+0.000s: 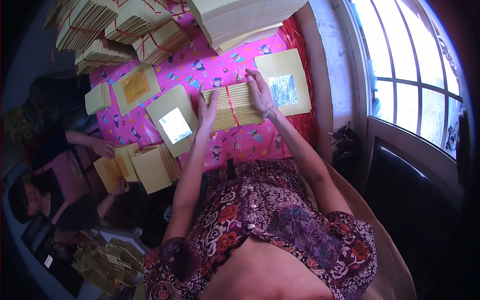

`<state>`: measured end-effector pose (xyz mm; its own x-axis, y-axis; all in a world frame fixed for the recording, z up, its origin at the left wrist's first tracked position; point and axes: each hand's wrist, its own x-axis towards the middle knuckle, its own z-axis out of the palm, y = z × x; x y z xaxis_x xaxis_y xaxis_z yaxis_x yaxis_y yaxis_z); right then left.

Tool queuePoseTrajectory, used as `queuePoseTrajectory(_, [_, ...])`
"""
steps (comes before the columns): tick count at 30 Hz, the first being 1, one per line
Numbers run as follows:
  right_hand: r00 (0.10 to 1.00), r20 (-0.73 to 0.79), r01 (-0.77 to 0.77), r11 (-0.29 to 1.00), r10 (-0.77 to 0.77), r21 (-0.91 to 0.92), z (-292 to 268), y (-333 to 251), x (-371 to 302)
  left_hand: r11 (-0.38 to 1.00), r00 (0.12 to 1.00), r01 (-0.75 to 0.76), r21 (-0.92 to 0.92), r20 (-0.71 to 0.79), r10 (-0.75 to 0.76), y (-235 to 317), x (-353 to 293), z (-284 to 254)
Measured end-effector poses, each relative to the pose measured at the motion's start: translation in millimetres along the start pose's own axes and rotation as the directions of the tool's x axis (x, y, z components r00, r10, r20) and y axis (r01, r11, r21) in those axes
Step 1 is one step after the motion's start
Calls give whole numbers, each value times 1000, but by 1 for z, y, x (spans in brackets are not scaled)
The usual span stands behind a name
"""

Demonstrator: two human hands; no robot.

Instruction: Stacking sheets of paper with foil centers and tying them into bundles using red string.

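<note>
The person wears a flowered blouse [240, 210], and two bare forearms reach forward from its short sleeves to a table. There the left hand [206, 111] and the right hand [261, 95] grasp a bundle of yellow papers [246, 106] from its two sides, the left fingers and thumb against one side and the right ones against the other. A red ribbon [231, 106] runs across the middle of the bundle, which sits between the palms, over the pink patterned tablecloth [227, 66].

Just beside the left hand lies a yellow sheet with a silver square [175, 126]; another sheet, with a silver patch [283, 90], lies next to the right hand. Farther left are a sheet with an orange patch [136, 86] and a small pale stack [97, 98].

At the table's left side a co-worker's two hands [103, 148] hold yellow folded papers [106, 174], with a standing stack [152, 170] beside them.

Toward the far edge, red-tied bundles [87, 20] are piled at the left, and a big stack of paper [245, 22] stands nearer the middle. Red strands [306, 137] hang along the table's right edge, and beyond them is a bright barred window [407, 52].
</note>
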<state>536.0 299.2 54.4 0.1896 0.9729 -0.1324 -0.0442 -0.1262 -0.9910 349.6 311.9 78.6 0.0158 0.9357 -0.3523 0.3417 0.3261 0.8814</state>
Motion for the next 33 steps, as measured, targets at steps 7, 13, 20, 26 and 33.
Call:
queuePoseTrajectory(7, [989,-107,76,974,-101,-212,12,1,9,996,991,-86,3,-98,86,2,5,1])
queuePoseTrajectory(13, [999,-39,-12,987,6,-163,-8,-15,-20,938,982,166,-304,142,-128,9,-18,-34])
queuePoseTrajectory(20, [863,334,492,482,-379,-725,-26,-73,-118,810,836,-480,337,-103,538,5,-115,-41])
queuePoseTrajectory(26, [785,461,605,350,-415,-715,-10,-54,-126,581,771,-521,625,53,635,-10,-132,-35])
queuePoseTrajectory(33, [781,507,617,324,-365,-717,-9,-51,-137,545,757,-573,611,141,638,-12,-134,-30])
